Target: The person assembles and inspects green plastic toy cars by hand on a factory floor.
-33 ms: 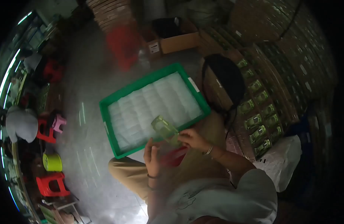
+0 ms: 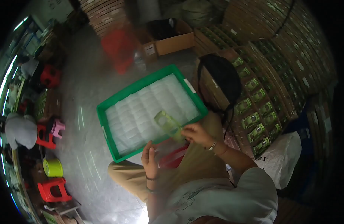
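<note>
My right hand is closed on the near end of a translucent yellow-green plastic shell, shaped like a toy car body. The shell hangs tilted above the near right part of a green crate. Rows of white, cushion-like packets fill that crate. My left hand is just off the crate's near edge, fingers raised and a little apart, with nothing visible in them. Between my hands, low over my lap, is a red object, partly covered by my legs and arm.
To the right, cardboard trays hold rows of similar green shells, beside a black bag and a white sack. An open carton stands beyond the crate. Red stools and a seated person are at the left.
The whole view has shifted slightly. My right hand, still holding the shell, has risen a little away from my left hand.
</note>
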Action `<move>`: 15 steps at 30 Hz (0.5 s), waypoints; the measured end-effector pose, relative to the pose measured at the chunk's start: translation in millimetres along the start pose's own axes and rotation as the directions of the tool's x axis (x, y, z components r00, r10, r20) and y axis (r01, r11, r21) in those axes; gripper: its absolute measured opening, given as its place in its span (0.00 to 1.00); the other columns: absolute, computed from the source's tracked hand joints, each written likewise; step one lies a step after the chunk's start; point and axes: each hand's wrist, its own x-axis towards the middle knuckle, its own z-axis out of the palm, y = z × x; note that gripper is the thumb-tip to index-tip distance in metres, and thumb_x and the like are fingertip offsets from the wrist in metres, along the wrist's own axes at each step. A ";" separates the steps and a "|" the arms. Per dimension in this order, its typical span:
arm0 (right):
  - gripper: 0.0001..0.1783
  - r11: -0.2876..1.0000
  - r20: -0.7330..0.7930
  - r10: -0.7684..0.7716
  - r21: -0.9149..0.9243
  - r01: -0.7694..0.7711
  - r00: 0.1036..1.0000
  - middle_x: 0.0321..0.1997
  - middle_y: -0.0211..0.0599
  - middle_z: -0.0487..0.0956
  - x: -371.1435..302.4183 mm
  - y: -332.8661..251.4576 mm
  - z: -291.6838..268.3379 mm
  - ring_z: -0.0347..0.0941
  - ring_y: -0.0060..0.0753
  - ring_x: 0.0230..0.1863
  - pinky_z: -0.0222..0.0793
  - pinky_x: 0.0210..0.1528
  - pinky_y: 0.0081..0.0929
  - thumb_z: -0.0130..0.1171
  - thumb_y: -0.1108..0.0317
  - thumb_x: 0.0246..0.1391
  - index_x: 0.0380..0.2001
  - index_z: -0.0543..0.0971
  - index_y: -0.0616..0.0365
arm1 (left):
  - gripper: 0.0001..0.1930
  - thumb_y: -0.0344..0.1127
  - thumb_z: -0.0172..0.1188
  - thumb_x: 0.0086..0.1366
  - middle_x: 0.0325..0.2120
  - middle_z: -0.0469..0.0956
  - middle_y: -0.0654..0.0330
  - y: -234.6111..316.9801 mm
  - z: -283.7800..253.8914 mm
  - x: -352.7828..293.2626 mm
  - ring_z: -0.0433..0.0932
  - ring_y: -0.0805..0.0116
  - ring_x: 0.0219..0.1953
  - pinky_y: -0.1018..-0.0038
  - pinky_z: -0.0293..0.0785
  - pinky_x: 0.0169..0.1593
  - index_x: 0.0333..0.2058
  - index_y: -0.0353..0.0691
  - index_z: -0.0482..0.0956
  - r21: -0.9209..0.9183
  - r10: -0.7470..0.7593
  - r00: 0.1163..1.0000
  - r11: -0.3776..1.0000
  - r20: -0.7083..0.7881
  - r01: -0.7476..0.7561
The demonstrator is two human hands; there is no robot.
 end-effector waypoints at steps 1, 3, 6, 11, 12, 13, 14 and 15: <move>0.09 0.998 -0.121 0.027 0.068 -0.019 0.992 0.14 0.25 0.68 -4.6 -22.2 -29.1 0.60 0.12 0.11 0.55 0.13 0.12 0.54 0.65 0.51 0.28 0.74 0.61 | 0.16 0.38 0.47 0.63 0.33 0.73 0.60 2.5 4.6 1.3 0.71 0.72 0.37 0.75 0.71 0.38 0.45 0.34 0.69 0.033 -0.015 1.000 0.999 -0.002 0.015; 0.06 0.986 -0.310 -0.107 0.089 0.140 0.945 0.12 0.25 0.68 -3.9 -53.7 -80.6 0.61 0.13 0.10 0.55 0.12 0.11 0.52 0.67 0.52 0.28 0.74 0.58 | 0.15 0.39 0.48 0.62 0.31 0.73 0.60 5.6 -3.6 -3.3 0.72 0.72 0.36 0.76 0.71 0.36 0.41 0.34 0.72 0.020 -0.041 0.998 0.999 -0.045 0.042; 0.08 0.964 -0.500 -0.260 -0.076 0.257 0.826 0.12 0.28 0.69 17.3 -75.1 -178.1 0.61 0.15 0.09 0.55 0.11 0.13 0.48 0.68 0.53 0.24 0.72 0.59 | 0.12 0.37 0.49 0.62 0.30 0.73 0.61 -15.3 -18.8 -2.4 0.71 0.72 0.34 0.75 0.70 0.36 0.37 0.35 0.74 -0.010 -0.115 0.991 0.993 -0.070 0.114; 0.11 0.965 -0.777 -0.200 -0.051 0.257 0.597 0.14 0.34 0.71 81.8 -105.3 -287.0 0.62 0.21 0.10 0.59 0.11 0.20 0.48 0.69 0.53 0.23 0.71 0.66 | 0.09 0.37 0.51 0.60 0.26 0.72 0.63 -18.6 -27.4 -5.6 0.70 0.75 0.31 0.77 0.70 0.32 0.33 0.37 0.74 0.067 -0.188 0.955 0.976 -0.229 0.209; 0.11 0.963 -0.783 -0.199 -0.043 0.267 0.589 0.14 0.34 0.71 100.0 -105.3 -305.8 0.62 0.21 0.10 0.59 0.11 0.20 0.48 0.69 0.53 0.23 0.71 0.66 | 0.09 0.37 0.52 0.59 0.26 0.72 0.63 -17.7 -29.0 -3.2 0.70 0.75 0.30 0.77 0.70 0.32 0.32 0.37 0.74 0.078 -0.206 0.944 0.969 -0.257 0.232; 0.11 0.970 -0.812 -0.059 0.090 0.225 0.580 0.15 0.34 0.72 115.9 -103.6 -326.0 0.63 0.22 0.10 0.60 0.11 0.22 0.47 0.69 0.53 0.25 0.71 0.66 | 0.09 0.37 0.52 0.58 0.25 0.72 0.64 -13.5 -24.4 -1.7 0.70 0.75 0.30 0.77 0.70 0.31 0.30 0.38 0.74 0.110 -0.201 0.938 0.965 -0.282 0.240; 0.11 0.956 -0.815 0.083 0.228 0.187 0.573 0.16 0.35 0.72 132.4 -101.0 -339.7 0.63 0.23 0.11 0.61 0.11 0.23 0.46 0.69 0.54 0.26 0.72 0.66 | 0.08 0.37 0.52 0.58 0.25 0.72 0.64 -14.7 -27.2 0.0 0.70 0.75 0.29 0.77 0.70 0.30 0.30 0.38 0.73 0.121 -0.189 0.937 0.965 -0.295 0.233; 0.11 0.953 -0.817 0.084 0.233 0.194 0.571 0.16 0.35 0.72 145.7 -97.6 -353.1 0.63 0.23 0.11 0.61 0.11 0.23 0.46 0.69 0.54 0.26 0.72 0.66 | 0.08 0.38 0.52 0.59 0.25 0.72 0.64 -14.9 -27.5 2.5 0.70 0.75 0.29 0.77 0.70 0.30 0.30 0.38 0.72 0.133 -0.174 0.938 0.966 -0.298 0.222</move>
